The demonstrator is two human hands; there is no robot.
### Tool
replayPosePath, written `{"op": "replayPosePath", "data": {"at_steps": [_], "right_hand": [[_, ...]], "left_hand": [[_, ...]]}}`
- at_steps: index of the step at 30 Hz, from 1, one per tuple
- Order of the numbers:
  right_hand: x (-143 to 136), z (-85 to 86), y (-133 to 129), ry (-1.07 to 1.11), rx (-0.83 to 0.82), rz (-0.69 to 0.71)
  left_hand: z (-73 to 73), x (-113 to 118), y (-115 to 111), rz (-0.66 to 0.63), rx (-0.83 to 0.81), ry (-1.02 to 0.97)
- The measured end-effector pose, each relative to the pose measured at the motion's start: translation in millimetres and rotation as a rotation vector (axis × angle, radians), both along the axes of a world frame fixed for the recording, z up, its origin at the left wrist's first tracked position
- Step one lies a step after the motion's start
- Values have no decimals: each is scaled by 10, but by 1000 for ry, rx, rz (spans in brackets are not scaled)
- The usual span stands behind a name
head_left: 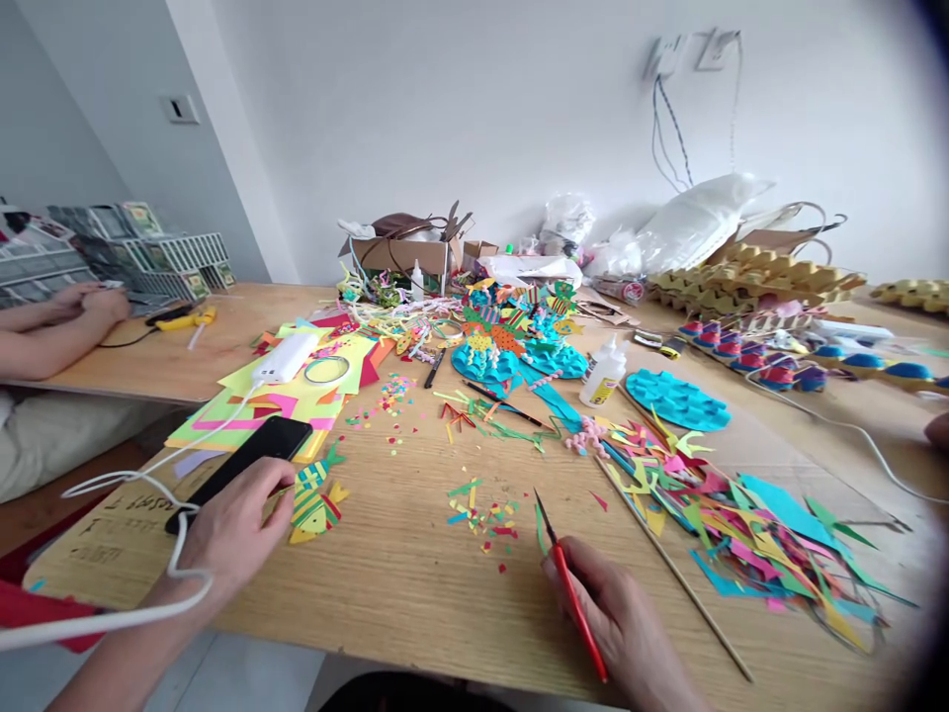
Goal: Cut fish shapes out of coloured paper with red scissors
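My right hand (619, 618) grips red-handled scissors (569, 593), seen nearly edge-on, their dark pointed blades aimed away from me. A thin green paper strip (540, 526) is beside the blades; whether my fingers touch it I cannot tell. My left hand (233, 519) rests at the table's left, thumb and index finger a little apart, the other fingers mostly hidden. Its fingertips are at the edge of a striped paper fish (315, 509) in yellow, green and red. Beneath and behind that hand lies a black phone (256, 455). Small paper snippets (489, 514) are scattered between my hands.
Colored paper sheets (222, 410) carry a white power bank (286, 356), whose cable crosses my left wrist. Right are a wooden stick (682, 574), paper scraps (771, 544), a glue bottle (604, 371) and a blue egg-carton piece (678, 399). Another person's hands (96, 302) are far left.
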State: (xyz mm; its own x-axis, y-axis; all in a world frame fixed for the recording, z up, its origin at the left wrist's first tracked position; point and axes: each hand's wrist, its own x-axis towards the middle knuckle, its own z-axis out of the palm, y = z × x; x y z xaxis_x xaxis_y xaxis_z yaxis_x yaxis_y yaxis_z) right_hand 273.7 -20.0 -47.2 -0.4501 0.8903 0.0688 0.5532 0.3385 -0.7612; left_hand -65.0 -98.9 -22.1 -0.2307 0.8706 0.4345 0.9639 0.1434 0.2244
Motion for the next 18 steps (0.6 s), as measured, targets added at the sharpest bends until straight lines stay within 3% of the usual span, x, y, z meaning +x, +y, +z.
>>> {"op": "replayPosePath", "data": {"at_steps": [6,13,18], "right_hand": [[4,-11,-4,14,27,-3],[26,-30,-6,-18,45,14],[36,-88,2,-25,45,14]], "left_hand": [[-143,-159,-146,-133,48,122],[-334,-331,-441,-190,-71,177],[-306,-271,-516,-206,-116,143]]}}
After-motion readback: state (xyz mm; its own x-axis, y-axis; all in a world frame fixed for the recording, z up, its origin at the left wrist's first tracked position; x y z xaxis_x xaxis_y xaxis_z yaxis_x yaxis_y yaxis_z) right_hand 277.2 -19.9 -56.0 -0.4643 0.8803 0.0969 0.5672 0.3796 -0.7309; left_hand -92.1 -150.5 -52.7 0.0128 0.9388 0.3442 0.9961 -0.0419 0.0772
